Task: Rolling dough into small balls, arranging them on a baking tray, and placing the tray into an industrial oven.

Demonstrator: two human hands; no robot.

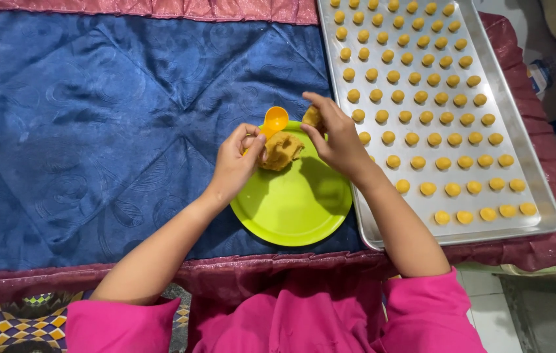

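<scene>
One quilted blue cloth with a pink border [95,131] is spread under everything. At the right, a rectangular metal baking tray [533,189] is seen filled with rows of small round yellow dough balls [418,139]; only the near left corner is left bare. A round lime-green plastic plate [297,209] is set just beside the tray's left edge, with a lump of tan dough [282,150] on its far part. A small orange plastic scoop [276,120] lies at the plate's far rim.

Step judged: portioning. Right hand [336,137] grip is closed on a small pinched-off piece of dough [312,116]. Left hand [235,160] grip is curled by the lump; whether anything is held cannot be told.

Next move judged: piece to be rolled round, matched in size, and placed apart from neighbours in the bare corner.
</scene>
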